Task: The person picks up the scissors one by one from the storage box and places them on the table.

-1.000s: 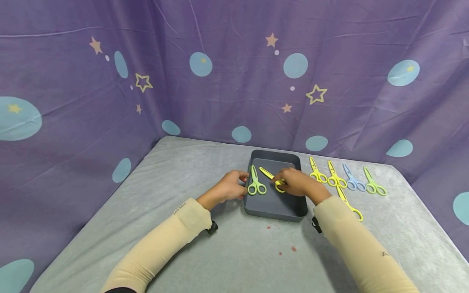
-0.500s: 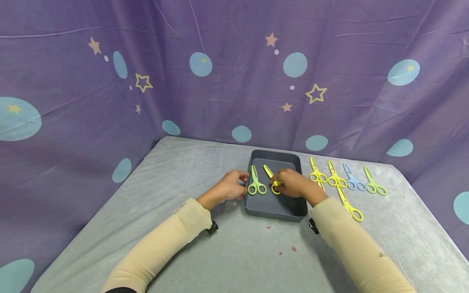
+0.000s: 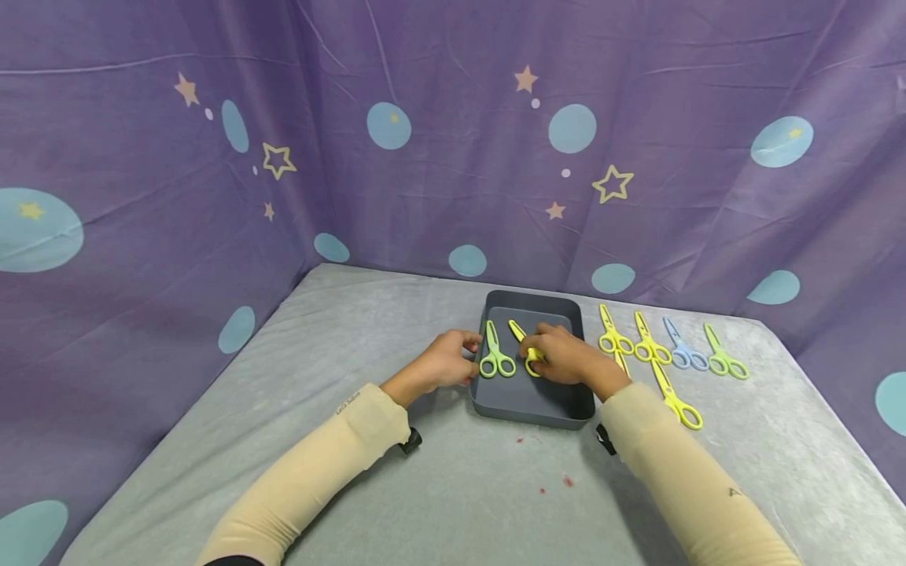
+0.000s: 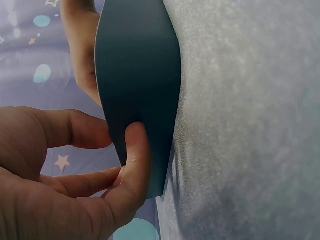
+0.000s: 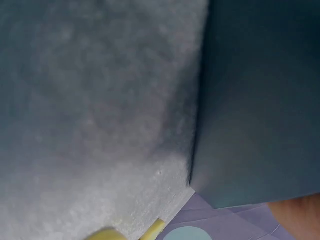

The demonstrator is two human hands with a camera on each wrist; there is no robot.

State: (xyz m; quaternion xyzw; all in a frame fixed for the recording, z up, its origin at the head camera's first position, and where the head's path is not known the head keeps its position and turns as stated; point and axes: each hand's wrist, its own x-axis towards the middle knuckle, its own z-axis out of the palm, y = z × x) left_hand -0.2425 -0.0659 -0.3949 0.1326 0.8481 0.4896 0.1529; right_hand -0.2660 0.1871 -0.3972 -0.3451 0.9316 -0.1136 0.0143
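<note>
A dark grey tray (image 3: 532, 420) lies on the cloth-covered table. My left hand (image 3: 447, 360) holds its left side; in the left wrist view one finger presses the tray's outer wall (image 4: 142, 75) and another reaches over the rim. Inside the tray, green scissors (image 3: 493, 350) lie along the left with their blades pointing away. Beside them, my right hand (image 3: 564, 355) pinches yellow scissors (image 3: 518, 331) by the handle area, the blades angled away and to the left. Its fingers partly cover the handles. In the right wrist view the tray wall (image 5: 260, 110) hides most of that hand.
Right of the tray lie two yellow scissors (image 3: 614, 338), light blue scissors (image 3: 683, 350) and green scissors (image 3: 723, 358) in a row. Nearer, another yellow pair (image 3: 675, 397) is partly behind the right sleeve, as is a yellow tip (image 3: 621, 364). A purple curtain (image 3: 453, 157) stands behind.
My right hand has shifted slightly left with the yellow scissors, whose blades have turned to point more directly away. My left hand has stayed at the tray's side.
</note>
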